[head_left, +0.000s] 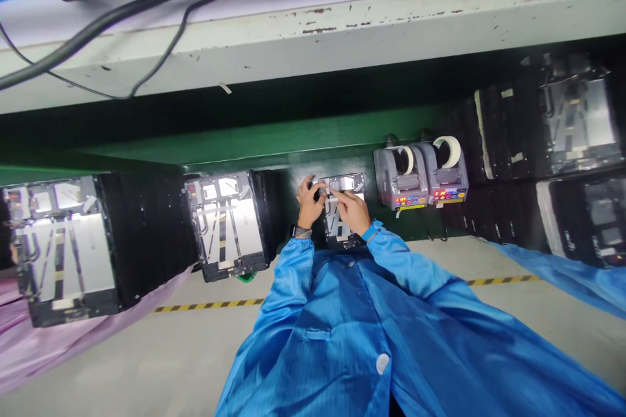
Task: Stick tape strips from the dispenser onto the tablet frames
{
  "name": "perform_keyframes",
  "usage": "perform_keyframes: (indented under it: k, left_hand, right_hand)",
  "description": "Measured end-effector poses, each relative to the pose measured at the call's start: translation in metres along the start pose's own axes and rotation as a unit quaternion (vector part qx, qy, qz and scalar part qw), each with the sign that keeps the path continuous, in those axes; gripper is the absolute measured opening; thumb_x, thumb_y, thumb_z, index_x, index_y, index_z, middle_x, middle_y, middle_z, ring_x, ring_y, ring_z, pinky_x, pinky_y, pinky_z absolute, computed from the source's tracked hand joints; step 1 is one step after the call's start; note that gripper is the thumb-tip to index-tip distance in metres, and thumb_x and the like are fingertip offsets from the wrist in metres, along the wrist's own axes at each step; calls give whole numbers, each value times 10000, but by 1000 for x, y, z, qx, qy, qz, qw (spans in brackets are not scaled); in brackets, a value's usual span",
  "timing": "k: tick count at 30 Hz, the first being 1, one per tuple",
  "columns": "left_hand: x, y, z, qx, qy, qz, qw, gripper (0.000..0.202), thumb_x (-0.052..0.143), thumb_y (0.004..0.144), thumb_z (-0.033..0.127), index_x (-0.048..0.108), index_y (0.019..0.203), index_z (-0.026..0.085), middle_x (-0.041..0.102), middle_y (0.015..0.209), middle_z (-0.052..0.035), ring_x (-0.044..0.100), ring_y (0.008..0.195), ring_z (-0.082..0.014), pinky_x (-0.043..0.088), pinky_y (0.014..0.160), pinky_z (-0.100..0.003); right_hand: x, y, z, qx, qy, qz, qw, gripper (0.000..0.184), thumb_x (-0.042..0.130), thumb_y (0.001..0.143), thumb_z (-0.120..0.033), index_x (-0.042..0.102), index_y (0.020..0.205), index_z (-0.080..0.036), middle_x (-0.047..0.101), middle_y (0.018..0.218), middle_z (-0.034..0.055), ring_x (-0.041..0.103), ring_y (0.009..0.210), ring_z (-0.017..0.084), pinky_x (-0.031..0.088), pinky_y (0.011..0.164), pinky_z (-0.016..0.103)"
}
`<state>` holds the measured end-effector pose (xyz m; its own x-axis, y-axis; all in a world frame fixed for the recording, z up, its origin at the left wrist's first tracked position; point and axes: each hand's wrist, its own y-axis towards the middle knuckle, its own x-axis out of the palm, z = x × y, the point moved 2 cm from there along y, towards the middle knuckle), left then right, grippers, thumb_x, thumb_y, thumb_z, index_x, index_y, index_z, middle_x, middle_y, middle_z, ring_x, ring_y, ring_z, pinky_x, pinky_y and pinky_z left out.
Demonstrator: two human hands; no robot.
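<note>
An open tablet-like device housing (340, 225) with a metal inner frame lies on the dark bench directly under my hands. My left hand (310, 203) curls at its upper left corner, fingers pinching a small dark item (321, 193). My right hand (352, 210) reaches across from the right, with thumb and finger on a pale strip (333, 196), possibly tape, over the housing. Whatever lies beneath my fingers is hidden. Both sleeves are blue smock cloth, with a watch (302, 231) on my left wrist.
Stacks of dark housings (229, 225) stand to the left and right. Two grey tape dispensers (401, 177) with white rolls sit just right of my hands. A green bench edge (244, 137), a white ledge with black cables, and a striped floor line (210, 305) surround them.
</note>
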<state>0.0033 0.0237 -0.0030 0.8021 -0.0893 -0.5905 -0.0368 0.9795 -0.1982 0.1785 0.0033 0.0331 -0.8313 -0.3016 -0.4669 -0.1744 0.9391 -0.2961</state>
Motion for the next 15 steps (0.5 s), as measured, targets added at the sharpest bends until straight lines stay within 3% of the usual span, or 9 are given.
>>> perform_keyframes:
  k: [2, 4, 7, 9, 13, 15]
  left_hand:
    - [0, 0, -2, -2, -9, 2, 1000, 236, 704, 893, 302, 754, 1119, 344, 445, 1566, -61, 416, 1413, -398, 319, 1147, -637]
    - [0, -1, -4, -6, -14, 1, 1000, 221, 694, 903, 314, 757, 1113, 349, 455, 1561, -57, 410, 1422, -392, 307, 1157, -638]
    - [0, 0, -5, 2, -4, -5, 1000, 205, 675, 921, 334, 757, 1109, 351, 461, 1558, -62, 410, 1426, -386, 304, 1158, -641]
    - [0, 2, -3, 16, 8, -1, 1000, 201, 690, 914, 351, 753, 1106, 341, 464, 1553, -74, 412, 1427, -384, 309, 1157, -636]
    - [3, 5, -1, 18, 0, 26, 999, 198, 719, 892, 367, 740, 1077, 299, 484, 1525, -102, 437, 1418, -374, 311, 1181, -615]
    - [6, -4, -3, 3, -48, 57, 997, 314, 723, 891, 388, 699, 1186, 284, 482, 1527, -123, 435, 1442, -347, 309, 1214, -571]
  right_hand:
    - [0, 13, -1, -74, -152, -62, 984, 495, 539, 902, -148, 712, 1354, -250, 675, 1044, 133, 599, 993, 291, 437, 978, 446]
    - [3, 24, -1, -101, -237, -99, 961, 536, 531, 899, -96, 683, 1398, -216, 679, 1080, 175, 603, 1023, 312, 417, 991, 470]
    - [4, 28, -2, -113, -274, -121, 947, 558, 537, 892, -79, 664, 1417, -216, 689, 1081, 175, 612, 1026, 316, 426, 987, 472]
    - [-1, 16, -3, -114, -247, -116, 955, 508, 521, 912, -114, 693, 1373, -243, 694, 1060, 145, 627, 1012, 309, 452, 983, 464]
    - [-20, -40, 9, -38, -101, 20, 994, 427, 431, 993, -216, 712, 1307, -281, 688, 1144, 106, 657, 1079, 282, 512, 1003, 431]
    - [-23, -69, 25, 32, -60, 113, 991, 422, 457, 995, -298, 663, 1362, -261, 655, 1254, 129, 626, 1193, 297, 500, 1066, 461]
